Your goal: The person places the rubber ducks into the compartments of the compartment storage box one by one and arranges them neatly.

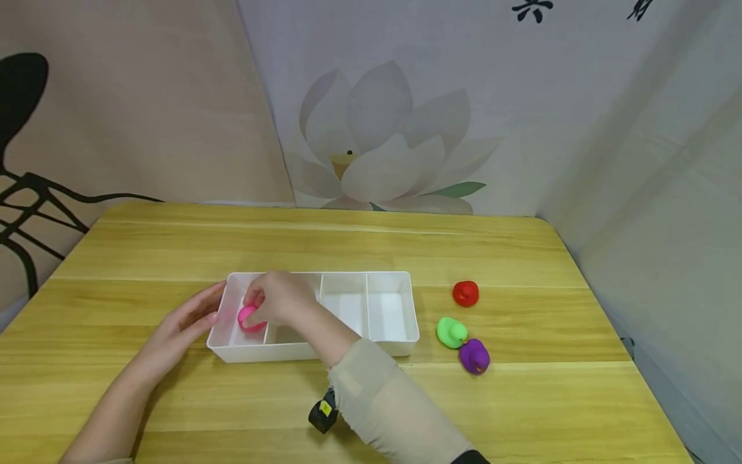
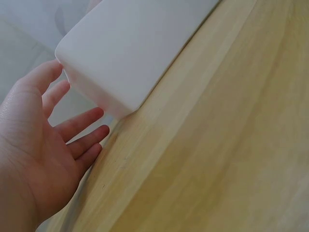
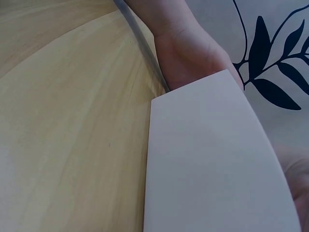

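Observation:
A long white divided box (image 1: pixel 263 352) lies across the table. Inside its leftmost compartment, the thumb and fingers of my right hand (image 1: pixel 284 298) pinch a pink toy duck (image 1: pixel 248 318), partly covered by the fingers. My left hand (image 1: pixel 180 328) rests its fingertips against the box's left end. From the left wrist view, that left hand (image 2: pixel 43 140) has its fingers spread, the upper ones touching the corner of the box (image 2: pixel 120 53). The box wall (image 3: pixel 207 159) hides most of my right hand (image 3: pixel 298 179) in the right wrist view.
Right of the box sit a red duck (image 1: pixel 466 294), a green duck (image 1: pixel 451 332) and a purple duck (image 1: pixel 474 356), the last two touching. A printed cloth (image 1: pixel 394 129) hangs behind the wooden table (image 1: pixel 551 399).

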